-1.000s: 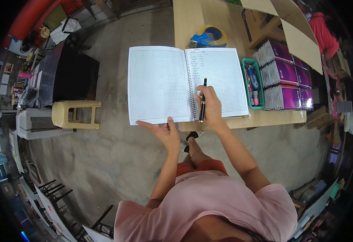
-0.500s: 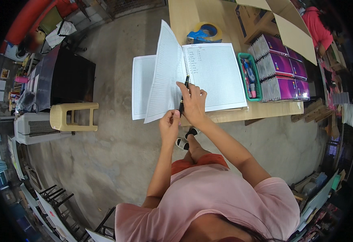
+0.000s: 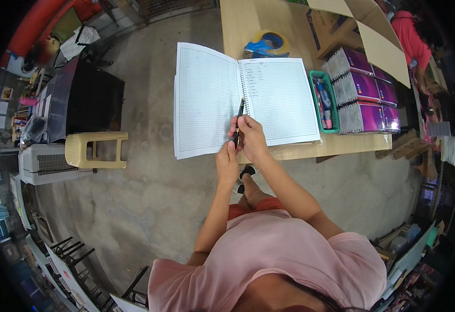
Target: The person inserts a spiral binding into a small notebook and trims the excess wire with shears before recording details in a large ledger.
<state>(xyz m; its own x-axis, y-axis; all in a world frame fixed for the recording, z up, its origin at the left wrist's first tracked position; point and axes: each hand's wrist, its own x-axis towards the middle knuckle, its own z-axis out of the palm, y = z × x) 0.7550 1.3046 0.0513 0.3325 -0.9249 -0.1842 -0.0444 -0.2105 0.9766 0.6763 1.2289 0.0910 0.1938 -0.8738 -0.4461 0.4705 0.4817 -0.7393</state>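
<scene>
A spiral notebook (image 3: 284,104) lies open at the table's near left edge. Its left-hand grid page (image 3: 206,93) hangs out past that edge, while the right-hand page carries a short column of handwriting. Across the lower part of the spiral slants a black pen (image 3: 241,108). My right hand (image 3: 253,139) is closed on the pen, fingers curled around its middle. Just below, my left hand (image 3: 227,164) pinches at the pen's lower end, thumb up and close to the right fingers. The left fingertips are partly hidden.
A green basket (image 3: 334,112) of pens and markers stands right of the notebook, beside stacked purple spiral notebooks (image 3: 362,86). Behind are a blue tape dispenser (image 3: 261,48) and an open cardboard box (image 3: 334,34). A beige stool (image 3: 95,140) stands left; another person (image 3: 410,39) is far right.
The raised left-hand page has come down flat to the left. My right hand, its fingers spread before, has closed around the pen.
</scene>
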